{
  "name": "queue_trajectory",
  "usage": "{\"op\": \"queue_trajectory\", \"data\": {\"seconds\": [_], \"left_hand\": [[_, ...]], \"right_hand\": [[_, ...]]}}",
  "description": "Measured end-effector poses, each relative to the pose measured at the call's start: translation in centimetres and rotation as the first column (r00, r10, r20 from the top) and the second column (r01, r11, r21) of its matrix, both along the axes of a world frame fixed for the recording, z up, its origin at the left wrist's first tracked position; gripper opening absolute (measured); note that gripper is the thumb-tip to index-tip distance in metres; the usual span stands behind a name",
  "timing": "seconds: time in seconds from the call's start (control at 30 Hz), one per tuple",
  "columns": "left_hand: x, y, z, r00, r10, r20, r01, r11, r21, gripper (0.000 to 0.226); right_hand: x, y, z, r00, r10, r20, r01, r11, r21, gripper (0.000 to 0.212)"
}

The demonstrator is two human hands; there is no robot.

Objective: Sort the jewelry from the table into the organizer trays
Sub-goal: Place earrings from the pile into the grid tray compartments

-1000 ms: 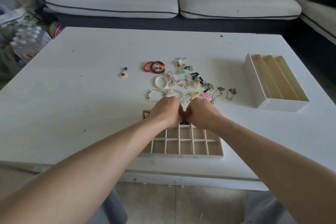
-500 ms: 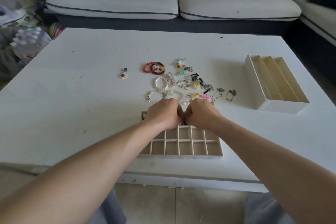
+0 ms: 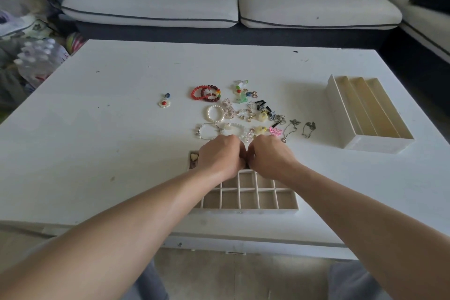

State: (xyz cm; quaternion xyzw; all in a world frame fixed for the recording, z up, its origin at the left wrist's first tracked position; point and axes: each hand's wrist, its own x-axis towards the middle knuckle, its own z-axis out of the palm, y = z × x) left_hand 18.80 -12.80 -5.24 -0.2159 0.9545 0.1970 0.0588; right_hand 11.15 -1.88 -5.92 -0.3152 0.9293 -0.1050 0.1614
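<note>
My left hand [image 3: 222, 157] and my right hand [image 3: 269, 156] are curled into fists and touch knuckle to knuckle over the far rows of the beige grid organizer tray [image 3: 248, 212]. Whatever lies under the fingers is hidden. A heart-shaped piece [image 3: 194, 156] sits in the tray's far-left cell. Just beyond the hands lies the loose jewelry: red bead bracelets [image 3: 205, 92], a pearl bracelet [image 3: 215, 113], a tangle of earrings and charms [image 3: 250, 112] and thin chains [image 3: 309, 128]. A flower pendant [image 3: 164, 103] lies apart to the left.
A second white organizer tray [image 3: 370, 146] with long slots stands at the right of the white table [image 3: 97, 141]. A sofa [image 3: 151, 7] runs behind the table, and a pack of bottles [image 3: 39, 61] sits off its left edge.
</note>
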Motion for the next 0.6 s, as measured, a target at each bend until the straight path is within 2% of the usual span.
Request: {"op": "queue_trajectory", "data": {"seconds": [0.3,0.47,0.57,0.6], "left_hand": [[0.2,0.1,-0.1,1.0,0.024,-0.011,-0.024,1.0,0.002,0.017],[-0.1,-1.4,0.6,0.999,0.04,0.001,-0.04,0.986,0.164,0.013],[0.1,-2.3,1.2,0.998,-0.026,0.049,0.013,0.97,0.245,0.006],[0.2,-2.3,1.2,0.996,-0.051,0.071,0.032,0.968,0.249,0.012]], "right_hand": [[-0.1,0.1,-0.1,1.0,0.001,0.023,-0.001,1.0,0.006,0.018],[-0.8,0.7,1.3,0.997,0.033,0.068,-0.03,0.998,-0.048,0.022],[-1.0,1.2,2.2,0.994,0.06,0.089,-0.056,0.997,-0.049,0.024],[-1.0,1.2,2.2,0.992,0.073,0.103,-0.069,0.997,-0.037,0.029]]}}
